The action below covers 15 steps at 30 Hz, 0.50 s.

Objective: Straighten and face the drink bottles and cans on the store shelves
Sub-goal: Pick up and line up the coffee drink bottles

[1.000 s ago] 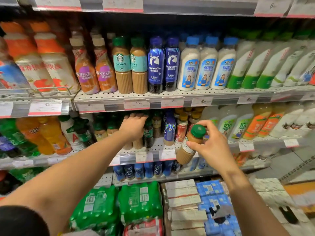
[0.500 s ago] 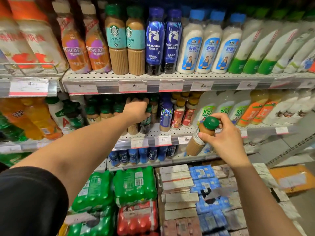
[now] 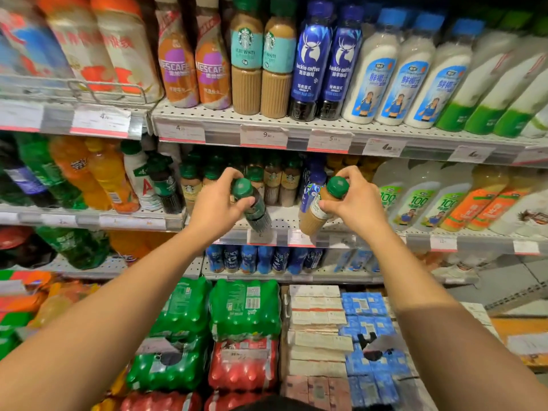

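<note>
Both hands are occupied at the front edge of the middle shelf [image 3: 296,223]. The left hand [image 3: 218,203] grips a dark coffee bottle [image 3: 255,207] with a green cap by its neck and shoulder; the bottle is tilted, cap toward the camera, its base over the shelf's front lip. The right hand [image 3: 354,203] grips a light-brown coffee bottle [image 3: 314,215], also green-capped and tilted the same way, its base at the front edge just above the price strip. Neither bottle stands upright on the shelf, and neither label faces out.

Between the two hands the front of the shelf shows a bare perforated patch. I judge this to be where both bottles belong.

Behind that gap, a row of small Starbucks bottles [image 3: 280,180] stands upright further back, not pulled forward. A blue bottle [image 3: 311,188] stands just beside the right-hand bottle.

On the upper shelf [image 3: 296,126], the Nescafé bottles [image 3: 192,63], Starbucks flat white bottles [image 3: 261,60], Luckin coffee bottles [image 3: 326,60] and white coconut drink bottles [image 3: 400,78] stand at the front edge with labels outward; that section appears done. To the right on the middle shelf, the juice bottles [image 3: 421,200] also sit forward and faced.

Assessment: the task is in mid-course. The coffee section of the middle shelf remains open, with two bottles to seat and the back row to bring forward. The lowest shelf's blue cans [image 3: 258,258] are too blurred to judge.
</note>
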Each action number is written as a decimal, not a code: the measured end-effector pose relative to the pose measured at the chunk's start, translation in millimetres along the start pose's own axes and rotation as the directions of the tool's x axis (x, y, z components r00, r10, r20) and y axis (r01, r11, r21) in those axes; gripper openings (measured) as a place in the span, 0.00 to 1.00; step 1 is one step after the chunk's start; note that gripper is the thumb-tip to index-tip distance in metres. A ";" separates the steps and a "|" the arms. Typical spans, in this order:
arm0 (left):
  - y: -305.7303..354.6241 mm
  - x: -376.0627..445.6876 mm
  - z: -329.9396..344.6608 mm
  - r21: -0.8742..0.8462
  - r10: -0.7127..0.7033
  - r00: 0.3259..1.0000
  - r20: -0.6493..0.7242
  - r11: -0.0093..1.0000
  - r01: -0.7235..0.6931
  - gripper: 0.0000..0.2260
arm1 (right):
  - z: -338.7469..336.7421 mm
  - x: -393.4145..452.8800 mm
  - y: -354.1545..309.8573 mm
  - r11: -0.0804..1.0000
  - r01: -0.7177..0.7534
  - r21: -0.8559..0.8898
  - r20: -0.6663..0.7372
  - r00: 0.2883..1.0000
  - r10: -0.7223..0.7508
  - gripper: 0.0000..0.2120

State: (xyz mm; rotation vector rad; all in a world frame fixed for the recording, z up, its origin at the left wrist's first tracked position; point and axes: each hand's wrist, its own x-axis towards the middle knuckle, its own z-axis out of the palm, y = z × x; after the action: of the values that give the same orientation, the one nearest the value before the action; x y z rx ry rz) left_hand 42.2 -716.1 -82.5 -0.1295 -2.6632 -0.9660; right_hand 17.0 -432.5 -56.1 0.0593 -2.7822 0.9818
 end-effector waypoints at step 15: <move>-60.9 -54.2 -59.6 0.022 -0.203 0.974 -0.100 0.978 0.206 0.16 | 93.2 73.4 -33.1 0.942 0.051 -0.333 0.131 0.991 -0.008 0.32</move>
State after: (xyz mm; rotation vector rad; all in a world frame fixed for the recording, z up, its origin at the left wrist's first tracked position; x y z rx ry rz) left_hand 97.3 -800.0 -93.4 0.1985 -2.6379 -0.9625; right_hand -67.0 -514.8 -92.6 0.1189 -3.0144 0.4995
